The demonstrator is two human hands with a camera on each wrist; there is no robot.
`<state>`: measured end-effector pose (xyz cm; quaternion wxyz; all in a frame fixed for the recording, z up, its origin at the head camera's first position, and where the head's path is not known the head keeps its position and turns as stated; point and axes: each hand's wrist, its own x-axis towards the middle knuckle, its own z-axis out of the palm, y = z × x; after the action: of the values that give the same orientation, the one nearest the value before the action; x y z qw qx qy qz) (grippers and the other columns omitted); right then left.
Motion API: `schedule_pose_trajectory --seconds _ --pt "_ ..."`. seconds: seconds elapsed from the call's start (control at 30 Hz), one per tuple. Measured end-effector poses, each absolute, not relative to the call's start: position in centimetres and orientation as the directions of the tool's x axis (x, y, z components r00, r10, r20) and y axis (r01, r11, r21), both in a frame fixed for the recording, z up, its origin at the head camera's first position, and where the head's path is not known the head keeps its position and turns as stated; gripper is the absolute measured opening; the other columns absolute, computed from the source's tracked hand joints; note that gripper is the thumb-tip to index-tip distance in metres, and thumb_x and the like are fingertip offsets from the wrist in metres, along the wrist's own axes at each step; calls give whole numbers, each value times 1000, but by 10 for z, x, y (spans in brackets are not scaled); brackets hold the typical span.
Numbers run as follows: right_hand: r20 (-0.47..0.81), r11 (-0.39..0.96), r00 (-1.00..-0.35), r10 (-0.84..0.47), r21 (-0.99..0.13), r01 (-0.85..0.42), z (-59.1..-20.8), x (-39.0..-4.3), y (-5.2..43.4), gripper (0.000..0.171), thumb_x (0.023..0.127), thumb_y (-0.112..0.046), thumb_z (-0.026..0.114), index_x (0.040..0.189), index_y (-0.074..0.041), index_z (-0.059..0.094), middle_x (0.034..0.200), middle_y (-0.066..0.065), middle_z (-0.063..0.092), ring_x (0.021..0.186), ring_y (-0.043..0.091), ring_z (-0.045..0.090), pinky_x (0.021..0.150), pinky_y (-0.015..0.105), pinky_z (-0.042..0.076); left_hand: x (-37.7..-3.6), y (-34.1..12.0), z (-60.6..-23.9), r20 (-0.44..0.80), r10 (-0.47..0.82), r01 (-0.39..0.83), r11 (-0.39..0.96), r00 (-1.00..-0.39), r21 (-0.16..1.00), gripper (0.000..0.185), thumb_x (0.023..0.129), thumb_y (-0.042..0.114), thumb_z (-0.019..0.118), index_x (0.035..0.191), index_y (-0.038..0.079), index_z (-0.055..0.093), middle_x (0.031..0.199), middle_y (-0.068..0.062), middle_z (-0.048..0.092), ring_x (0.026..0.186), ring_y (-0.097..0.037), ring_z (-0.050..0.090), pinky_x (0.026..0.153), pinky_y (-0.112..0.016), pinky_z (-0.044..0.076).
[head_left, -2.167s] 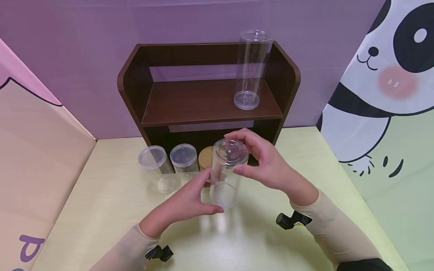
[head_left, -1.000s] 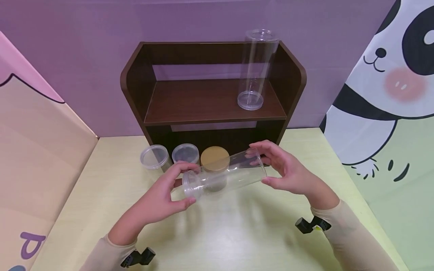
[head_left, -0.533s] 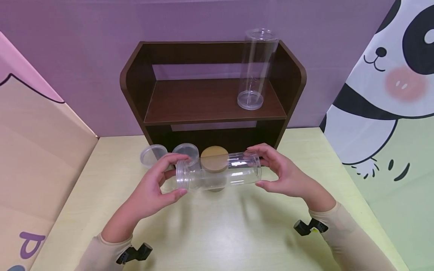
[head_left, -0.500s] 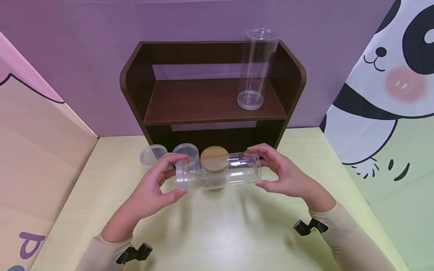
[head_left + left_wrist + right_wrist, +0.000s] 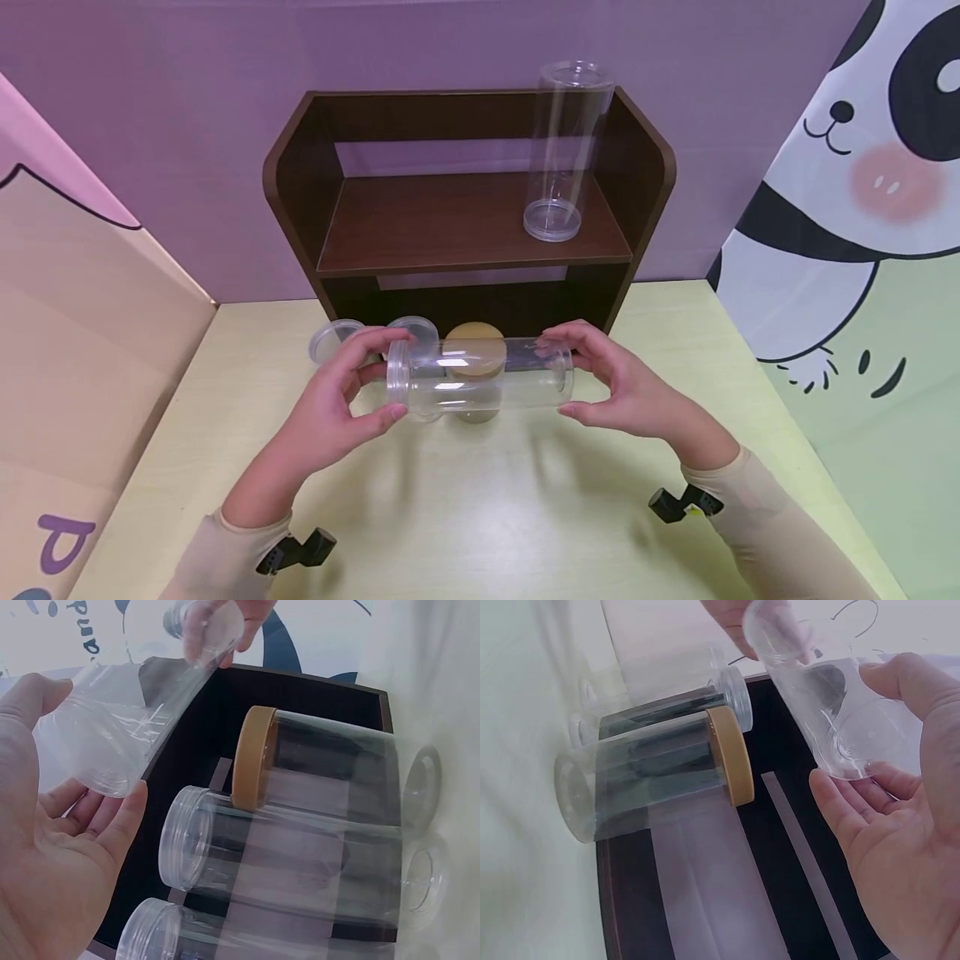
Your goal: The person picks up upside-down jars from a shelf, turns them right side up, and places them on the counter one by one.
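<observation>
Five clear plastic jars are in view: one held level (image 5: 480, 385) above the tabletop (image 5: 480, 517), one tall jar (image 5: 564, 150) upright on the shelf (image 5: 420, 225), and three standing below it. Of those three, two carry clear lids (image 5: 411, 330) and one a wooden lid (image 5: 476, 350). Two hands show, left (image 5: 330, 408) and right (image 5: 626, 392).

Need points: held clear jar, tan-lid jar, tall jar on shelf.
held clear jar (image 5: 487, 385), head view, middle of its sideways body.
tan-lid jar (image 5: 468, 346), head view, top of its lid.
tall jar (image 5: 566, 142), head view, mid wall.
</observation>
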<state>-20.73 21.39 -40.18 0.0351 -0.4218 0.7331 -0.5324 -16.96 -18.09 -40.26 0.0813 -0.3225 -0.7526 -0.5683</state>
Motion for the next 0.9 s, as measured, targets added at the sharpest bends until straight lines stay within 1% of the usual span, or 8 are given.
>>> schedule_pose_trajectory --seconds 0.23,0.4,0.47,0.57,0.67,0.77,0.87,0.9 --pt "368 90 -652 -663 -825 -557 -407 -205 210 71 90 11 81 153 1 50 154 19 57 144 20 59 121 30 47 -175 -182 -390 501 374 579 132 -780 804 82 82 -24 80 156 0 54 152 -15 56 138 -24 56 117 -25 50" --pt "330 99 -666 -669 -848 -520 -414 -201 207 68 92 8 81 153 0 50 152 16 58 144 23 58 123 31 46 -180 -179 -381 550 381 616 69 -743 784 81 80 -26 79 154 -4 56 151 -18 57 138 -28 57 118 -28 50" --pt "317 102 -670 -671 -856 -507 -418 -201 205 67 93 7 81 153 -1 51 151 16 59 144 23 59 123 31 45 -181 -177 -377 569 382 628 40 -729 777 79 81 -24 81 153 -4 57 151 -17 57 138 -28 57 119 -29 50" --pt "297 99 -675 -675 -871 -482 -424 -200 202 68 92 7 82 152 -2 52 151 15 60 145 23 59 124 31 45 -183 -173 -372 594 382 639 -11 -708 769 75 84 -15 88 152 -6 58 150 -18 58 137 -30 58 118 -31 51" --pt "281 89 -673 -684 -884 -460 -432 -199 199 69 91 7 84 152 -2 53 150 16 62 145 25 59 124 31 45 -185 -168 -367 611 385 647 -45 -692 761 72 88 5 95 150 -6 60 149 -20 60 135 -31 59 117 -33 53" --pt "273 72 -666 -694 -894 -442 -438 -198 196 69 91 6 86 151 -1 53 148 19 62 143 28 60 124 31 45 -186 -161 -363 610 404 643 -68 -682 763 75 89 22 97 150 -3 61 148 -20 60 134 -33 59 116 -35 53" --pt "277 52 -650 -707 -897 -439 -443 -196 191 68 90 6 87 149 0 54 145 22 62 140 34 61 123 33 46 -187 -154 -358 597 437 638 -67 -673 767 77 89 26 97 151 -1 61 149 -17 60 134 -34 59 117 -36 53" --pt "277 47 -648 -710 -899 -436 -444 -196 189 68 89 7 87 148 0 54 144 22 62 140 36 61 123 33 46 -187 -151 -357 593 449 636 -67 -669 769 76 89 24 97 151 0 61 150 -16 61 134 -34 59 118 -36 52"
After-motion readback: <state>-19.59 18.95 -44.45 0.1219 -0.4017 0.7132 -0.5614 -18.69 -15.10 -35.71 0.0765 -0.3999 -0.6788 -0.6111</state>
